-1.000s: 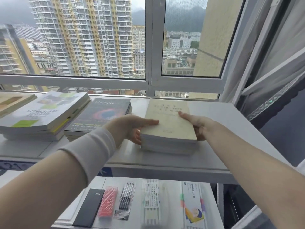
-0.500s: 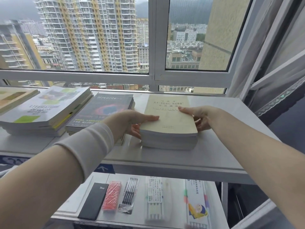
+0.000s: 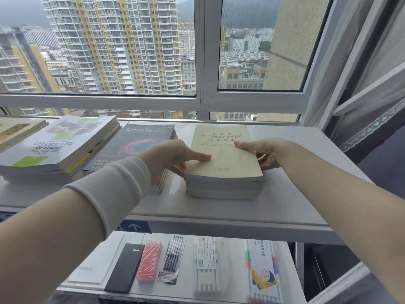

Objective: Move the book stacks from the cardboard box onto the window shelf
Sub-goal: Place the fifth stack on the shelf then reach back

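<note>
A stack of pale yellow books (image 3: 225,163) rests on the white window shelf (image 3: 291,200), right of centre. My left hand (image 3: 173,159) grips its left side, thumb on the top cover. My right hand (image 3: 263,152) holds the right side, thumb laid on the cover and fingers down the edge. To the left lie a dark-covered stack (image 3: 135,148) and a taller stack topped by a white and green literature book (image 3: 57,148). The cardboard box is out of view.
A further flat book (image 3: 15,130) lies at the far left of the shelf. Below the shelf a lower table (image 3: 188,290) carries a black diary (image 3: 127,266), a red pack (image 3: 151,262), pens (image 3: 173,257) and stationery packs. The window frame (image 3: 201,104) backs the shelf; a curtain (image 3: 355,69) hangs on the right.
The pale yellow stack has slid a little further back on the shelf with both hands still on its sides. The view has tilted slightly downward.
</note>
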`<move>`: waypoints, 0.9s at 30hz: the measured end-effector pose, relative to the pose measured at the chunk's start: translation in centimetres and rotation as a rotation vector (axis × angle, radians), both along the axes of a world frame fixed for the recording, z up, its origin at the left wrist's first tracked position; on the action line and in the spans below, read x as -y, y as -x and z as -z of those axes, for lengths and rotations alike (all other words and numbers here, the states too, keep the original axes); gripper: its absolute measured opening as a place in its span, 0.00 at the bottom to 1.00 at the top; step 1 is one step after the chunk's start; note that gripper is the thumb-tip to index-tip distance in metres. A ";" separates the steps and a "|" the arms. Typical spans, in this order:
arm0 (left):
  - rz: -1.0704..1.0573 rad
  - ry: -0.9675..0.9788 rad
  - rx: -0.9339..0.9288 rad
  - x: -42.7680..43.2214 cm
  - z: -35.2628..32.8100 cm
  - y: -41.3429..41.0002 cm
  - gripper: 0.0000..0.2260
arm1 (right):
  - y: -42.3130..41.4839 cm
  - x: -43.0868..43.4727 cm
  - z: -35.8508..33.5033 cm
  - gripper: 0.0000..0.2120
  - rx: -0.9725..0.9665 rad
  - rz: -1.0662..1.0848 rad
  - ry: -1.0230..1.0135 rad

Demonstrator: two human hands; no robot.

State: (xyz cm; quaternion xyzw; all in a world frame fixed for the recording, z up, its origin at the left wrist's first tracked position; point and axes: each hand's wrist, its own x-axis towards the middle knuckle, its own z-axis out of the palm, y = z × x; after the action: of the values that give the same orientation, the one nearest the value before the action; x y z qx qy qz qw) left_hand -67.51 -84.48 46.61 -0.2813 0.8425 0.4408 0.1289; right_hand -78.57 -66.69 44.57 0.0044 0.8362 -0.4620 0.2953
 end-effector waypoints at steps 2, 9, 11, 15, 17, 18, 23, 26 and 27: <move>0.027 0.044 -0.002 -0.1 -0.1 0.1 0.32 | -0.2 0.2 -0.3 0.19 -0.026 -0.011 -0.044; 0.195 0.271 -0.018 -1.2 -1.5 -1.2 0.28 | -3.0 0.4 -1.8 0.32 -0.233 -0.017 -0.282; 0.269 0.546 -0.134 -1.4 -2.9 -1.5 0.26 | -4.7 0.0 -3.0 0.35 -0.403 -0.008 -0.444; 0.378 0.881 -0.429 -1.9 -4.8 -2.6 0.26 | -8.6 -2.6 -4.3 0.31 -0.645 0.124 -0.681; 0.464 0.991 -0.499 -3.1 -4.8 -3.6 0.25 | -11.5 -4.5 -3.9 0.31 -0.678 0.196 -0.795; 0.517 1.044 -0.521 -4.0 -4.6 -4.3 0.25 | -13.2 -5.5 -3.6 0.31 -0.674 0.230 -0.860; 0.729 1.051 -0.589 -11.2 -4.0 -9.3 0.24 | -23.2 -11.7 -3.0 0.34 -0.622 0.302 -1.110; 0.843 1.002 -0.671 -17.4 -3.9 -13.1 0.24 | -29.9 -17.3 -3.2 0.34 -0.594 0.366 -1.206; 0.888 0.983 -0.701 -19.6 -3.9 -14.6 0.23 | -32.4 -19.2 -3.3 0.33 -0.568 0.396 -1.230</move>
State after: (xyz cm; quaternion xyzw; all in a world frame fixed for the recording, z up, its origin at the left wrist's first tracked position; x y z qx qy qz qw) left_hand -52.88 -64.86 50.46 0.2168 0.9684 -0.0161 -0.1219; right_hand -46.21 -47.44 47.86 0.2019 0.9739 0.0659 -0.0802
